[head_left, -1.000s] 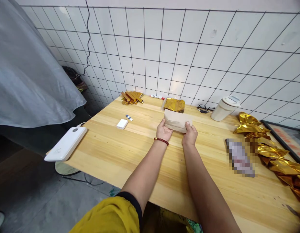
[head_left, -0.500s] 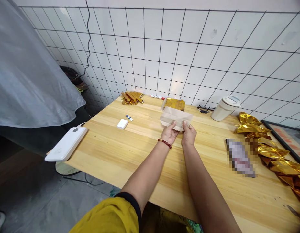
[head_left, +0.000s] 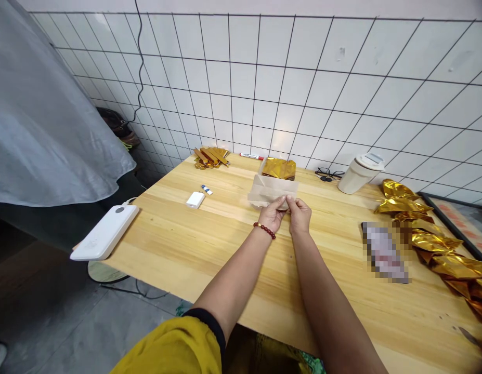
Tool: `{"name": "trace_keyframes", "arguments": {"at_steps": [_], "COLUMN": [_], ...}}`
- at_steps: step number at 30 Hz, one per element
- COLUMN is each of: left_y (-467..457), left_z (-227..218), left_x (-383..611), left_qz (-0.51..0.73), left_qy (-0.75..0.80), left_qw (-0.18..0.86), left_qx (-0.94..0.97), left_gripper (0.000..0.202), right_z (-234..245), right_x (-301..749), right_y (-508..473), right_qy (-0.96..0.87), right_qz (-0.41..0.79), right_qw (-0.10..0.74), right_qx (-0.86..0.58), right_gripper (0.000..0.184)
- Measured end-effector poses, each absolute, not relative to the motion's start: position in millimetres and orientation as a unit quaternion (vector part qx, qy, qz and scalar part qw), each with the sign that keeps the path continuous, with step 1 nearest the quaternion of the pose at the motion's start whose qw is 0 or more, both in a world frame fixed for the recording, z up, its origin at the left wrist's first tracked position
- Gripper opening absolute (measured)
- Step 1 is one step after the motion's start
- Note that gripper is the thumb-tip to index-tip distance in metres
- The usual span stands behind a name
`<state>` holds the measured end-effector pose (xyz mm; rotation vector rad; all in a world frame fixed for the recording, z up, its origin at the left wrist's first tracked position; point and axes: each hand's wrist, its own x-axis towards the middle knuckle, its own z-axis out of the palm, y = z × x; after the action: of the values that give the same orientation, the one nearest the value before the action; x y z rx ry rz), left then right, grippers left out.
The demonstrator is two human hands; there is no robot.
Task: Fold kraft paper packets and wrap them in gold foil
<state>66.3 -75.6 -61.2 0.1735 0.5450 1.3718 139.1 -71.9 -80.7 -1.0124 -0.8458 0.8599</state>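
A thin, translucent whitish sheet of paper (head_left: pixel 269 189) is held up over the middle of the table. My left hand (head_left: pixel 272 214), with a dark red bead bracelet (head_left: pixel 264 229) on its wrist, pinches the lower edge of the sheet. Close beside it, my right hand (head_left: pixel 300 215) grips the same edge at its right end, and the two thumbs almost meet. Just behind the paper lies a stack of gold foil sheets (head_left: pixel 278 169). The fingers under the paper are partly hidden.
Folded gold strips (head_left: pixel 211 157) and a red-and-white marker (head_left: pixel 251 156) lie at the back. A white adapter (head_left: pixel 195 199) and power bank (head_left: pixel 106 232) are on the left. A cup (head_left: pixel 361 174), glasses (head_left: pixel 329 174), a blurred object (head_left: pixel 385 252) and crumpled gold foil (head_left: pixel 435 241) occupy the right.
The paper has shifted left and tilted, uncovering more of the gold foil stack. My right hand has moved left, bringing its thumb closer to the left one.
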Motion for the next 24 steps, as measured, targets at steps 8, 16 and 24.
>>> {"name": "trace_keyframes", "arguments": {"at_steps": [8,16,24], "left_y": [-73.9,-71.8,-69.6], "left_z": [-61.7,-63.7,-59.2], "left_x": [64.5,66.8,59.5], "left_qz": [0.632,0.645,0.648], "left_qy": [0.237,0.219,0.218], "left_qw": [0.733,0.730,0.729], "left_qx": [0.079,0.051,0.019], "left_gripper": [0.016,0.020,0.023], "right_z": [-78.0,-80.2,-83.9], "right_x": [138.6,139.3,144.9], "right_y": [-71.8,-70.7,-64.7], "right_qy": [-0.354,-0.358,-0.268], "right_qz": [0.404,0.407,0.417], "right_qw": [0.723,0.719,0.760], "right_qx": [-0.434,-0.436,-0.421], "right_gripper": [0.035,0.030,0.034]}}
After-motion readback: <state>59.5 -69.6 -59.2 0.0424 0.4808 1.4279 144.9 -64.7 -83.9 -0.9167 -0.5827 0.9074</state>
